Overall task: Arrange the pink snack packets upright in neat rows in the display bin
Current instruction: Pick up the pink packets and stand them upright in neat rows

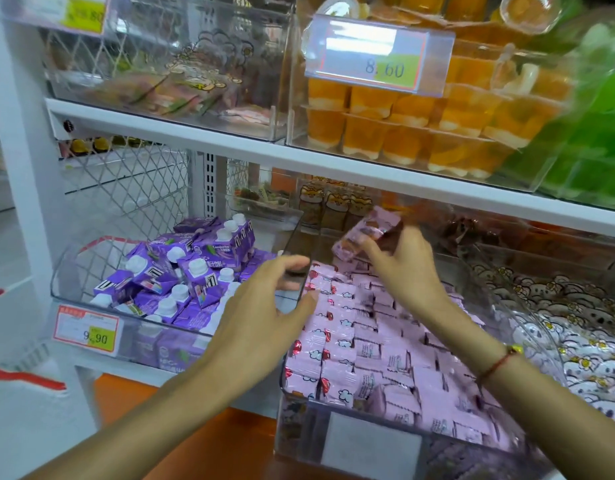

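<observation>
My right hand point(399, 258) pinches a few pink snack packets point(366, 233), lifted above the display bin point(295, 403). My left hand point(264, 303) is spread wide, fingers on the bin's left wall. Below, rows of pink packets point(368, 348) fill the bin; purple cartons point(181, 271) crowd the neighbouring bin point(62, 271) on the shelf.

Open from above over the display bin point(301, 282), yet capped behind by the upper shelf point(333, 164); hemmed left by purple cartons point(181, 271), right by white packets point(558, 327).
</observation>
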The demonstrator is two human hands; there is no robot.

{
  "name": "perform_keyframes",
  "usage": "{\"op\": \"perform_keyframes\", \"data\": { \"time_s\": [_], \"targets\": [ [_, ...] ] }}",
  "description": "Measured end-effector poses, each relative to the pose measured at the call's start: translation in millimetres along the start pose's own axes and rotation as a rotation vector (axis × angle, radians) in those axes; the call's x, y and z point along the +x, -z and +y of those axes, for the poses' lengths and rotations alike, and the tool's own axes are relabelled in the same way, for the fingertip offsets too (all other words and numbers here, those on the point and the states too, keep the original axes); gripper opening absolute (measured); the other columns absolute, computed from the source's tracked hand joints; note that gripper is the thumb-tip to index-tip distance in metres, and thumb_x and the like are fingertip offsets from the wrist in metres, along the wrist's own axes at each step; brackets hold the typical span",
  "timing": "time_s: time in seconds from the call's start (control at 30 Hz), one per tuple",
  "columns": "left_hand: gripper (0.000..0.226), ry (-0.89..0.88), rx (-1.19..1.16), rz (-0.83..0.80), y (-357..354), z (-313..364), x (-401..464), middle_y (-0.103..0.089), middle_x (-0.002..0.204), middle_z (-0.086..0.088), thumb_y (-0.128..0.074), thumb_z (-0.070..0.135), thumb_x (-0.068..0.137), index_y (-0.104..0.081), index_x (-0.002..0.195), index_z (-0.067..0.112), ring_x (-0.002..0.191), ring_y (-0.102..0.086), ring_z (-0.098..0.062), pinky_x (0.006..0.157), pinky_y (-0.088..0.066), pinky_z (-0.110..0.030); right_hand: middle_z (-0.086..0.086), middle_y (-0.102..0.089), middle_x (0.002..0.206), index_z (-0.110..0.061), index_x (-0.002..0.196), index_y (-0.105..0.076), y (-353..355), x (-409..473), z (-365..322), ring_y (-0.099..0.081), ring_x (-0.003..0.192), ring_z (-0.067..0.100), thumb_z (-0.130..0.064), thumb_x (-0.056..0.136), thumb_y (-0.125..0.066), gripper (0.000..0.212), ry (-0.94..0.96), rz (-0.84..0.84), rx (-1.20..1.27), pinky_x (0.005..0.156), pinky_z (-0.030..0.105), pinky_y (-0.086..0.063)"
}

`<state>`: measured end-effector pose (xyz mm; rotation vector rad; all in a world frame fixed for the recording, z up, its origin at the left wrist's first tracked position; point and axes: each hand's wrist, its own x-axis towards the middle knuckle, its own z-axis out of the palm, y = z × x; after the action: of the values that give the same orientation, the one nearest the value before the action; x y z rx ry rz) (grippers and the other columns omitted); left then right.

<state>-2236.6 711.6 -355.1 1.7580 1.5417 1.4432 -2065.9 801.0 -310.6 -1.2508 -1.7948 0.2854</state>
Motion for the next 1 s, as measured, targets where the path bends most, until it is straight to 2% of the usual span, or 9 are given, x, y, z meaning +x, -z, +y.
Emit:
{"op": "perform_keyframes", "data": {
  "time_s": [0.1, 0.2, 0.43, 0.63, 0.7, 0.77, 0.8, 0.9, 1.0],
  "targets": [
    [0.029, -0.008, 0.084, -0.084, 2, -2, 1, -0.060, 0.109, 0.021, -0.060, 0.030, 0.088, -0.059, 0.117, 0.035, 0.098, -0.057, 0.005, 0.088, -0.049, -0.030, 0.001, -0.063, 0.090, -0.006, 0.126, -0.040, -16, 24, 15, -0.056, 0.058, -0.004, -0.018, 0.093, -0.058, 0.039, -0.123, -0.033, 0.124, 0.041, 0.005, -0.037],
    [0.029, -0.005, 0.093, -0.083, 5, -5, 2, -0.065, 0.099, 0.022, -0.059, 0.039, 0.087, -0.058, 0.116, 0.040, 0.094, -0.057, 0.008, 0.080, -0.045, -0.022, -0.002, -0.057, 0.089, -0.015, 0.129, -0.026, -35, 36, 24, -0.061, 0.069, 0.009, -0.010, 0.091, -0.058, 0.050, -0.071, -0.053, 0.110, 0.053, 0.016, -0.050],
    [0.023, 0.047, 0.043, -0.105, 8, -6, 6, -0.067, 0.100, 0.023, -0.058, 0.033, 0.087, -0.061, 0.110, 0.038, 0.088, -0.059, 0.011, 0.085, -0.045, -0.018, -0.001, -0.063, 0.105, -0.023, 0.096, -0.055, -66, 44, 42, -0.060, 0.089, 0.018, -0.021, 0.085, -0.065, 0.016, 0.032, -0.110, -0.131, 0.070, 0.028, -0.048],
    [0.018, 0.057, 0.074, -0.116, 9, -7, 7, -0.069, 0.093, 0.019, -0.057, 0.039, 0.086, -0.061, 0.103, 0.042, 0.087, -0.058, 0.012, 0.078, -0.046, -0.020, 0.008, -0.061, 0.122, -0.026, 0.114, -0.065, -61, 50, 45, -0.049, 0.116, 0.034, -0.028, 0.090, -0.049, 0.029, 0.044, -0.396, -0.516, 0.094, 0.040, -0.045],
    [0.015, 0.057, 0.069, -0.125, 9, -7, 6, -0.069, 0.094, 0.019, -0.058, 0.037, 0.087, -0.060, 0.099, 0.044, 0.087, -0.058, 0.013, 0.077, -0.045, -0.015, 0.006, -0.062, 0.119, -0.026, 0.124, -0.059, -51, 54, 43, -0.055, 0.111, 0.031, -0.030, 0.094, -0.047, 0.032, 0.041, -0.542, -0.510, 0.095, 0.042, -0.046],
    [0.015, 0.055, 0.071, -0.128, 9, -6, 6, -0.069, 0.095, 0.020, -0.058, 0.035, 0.087, -0.060, 0.099, 0.044, 0.086, -0.057, 0.014, 0.075, -0.044, -0.013, -0.008, -0.065, 0.099, -0.026, 0.126, -0.055, -40, 54, 42, -0.065, 0.084, 0.017, -0.025, 0.097, -0.047, 0.031, -0.004, -0.646, -0.351, 0.078, 0.037, -0.054],
    [0.015, 0.055, 0.076, -0.129, 9, -6, 6, -0.068, 0.095, 0.021, -0.058, 0.035, 0.087, -0.060, 0.100, 0.044, 0.086, -0.057, 0.015, 0.074, -0.043, -0.013, -0.012, -0.064, 0.098, -0.026, 0.125, -0.056, -36, 54, 43, -0.065, 0.077, 0.015, -0.020, 0.097, -0.046, 0.030, -0.019, -0.619, -0.271, 0.071, 0.034, -0.056],
    [0.017, 0.057, 0.074, -0.129, 9, -6, 5, -0.068, 0.097, 0.021, -0.057, 0.039, 0.086, -0.060, 0.102, 0.044, 0.087, -0.057, 0.015, 0.076, -0.043, -0.012, -0.004, -0.061, 0.121, -0.027, 0.114, -0.062, -29, 57, 48, -0.060, 0.097, 0.020, -0.016, 0.098, -0.044, 0.026, -0.018, -0.358, -0.245, 0.081, 0.036, -0.052],
    [0.021, 0.064, 0.073, -0.129, 9, -6, 5, -0.068, 0.098, 0.018, -0.056, 0.042, 0.085, -0.060, 0.105, 0.043, 0.088, -0.058, 0.012, 0.080, -0.046, -0.019, -0.002, -0.063, 0.123, -0.025, 0.113, -0.066, -33, 58, 55, -0.059, 0.105, 0.022, -0.026, 0.095, -0.053, 0.022, -0.051, -0.371, -0.359, 0.090, 0.038, -0.050]
  ]
}}
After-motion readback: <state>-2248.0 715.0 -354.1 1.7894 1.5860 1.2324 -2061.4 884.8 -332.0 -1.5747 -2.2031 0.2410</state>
